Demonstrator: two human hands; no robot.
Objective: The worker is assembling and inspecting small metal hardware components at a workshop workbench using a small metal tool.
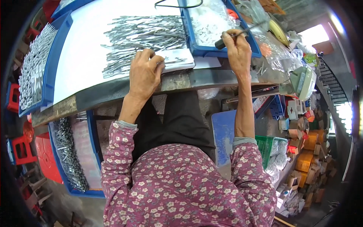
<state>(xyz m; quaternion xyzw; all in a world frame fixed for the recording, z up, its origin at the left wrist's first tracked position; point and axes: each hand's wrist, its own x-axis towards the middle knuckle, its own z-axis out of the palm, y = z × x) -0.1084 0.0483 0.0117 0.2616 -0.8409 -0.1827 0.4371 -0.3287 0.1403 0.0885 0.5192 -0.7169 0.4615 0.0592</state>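
Note:
My left hand (145,72) is at the near edge of a spread of thin grey metal strips (147,32) on a white work surface. Its fingers are curled and pinched together over the left end of a white block or pad (177,58); what they hold, if anything, is hidden. Small dark bits lie on top of the pad. My right hand (239,53) is raised at the near right corner of a blue tray, closed around a tool with a dark handle (219,44). A thin shaft from this tool points up to the right.
White pieces fill the blue tray (226,52) at the right. Another blue tray (48,68) at the left carries rows of pale sticks. Plastic bags (274,49) and a pale green device (303,83) sit at the right end. Below the table are bins and a blue board (224,132).

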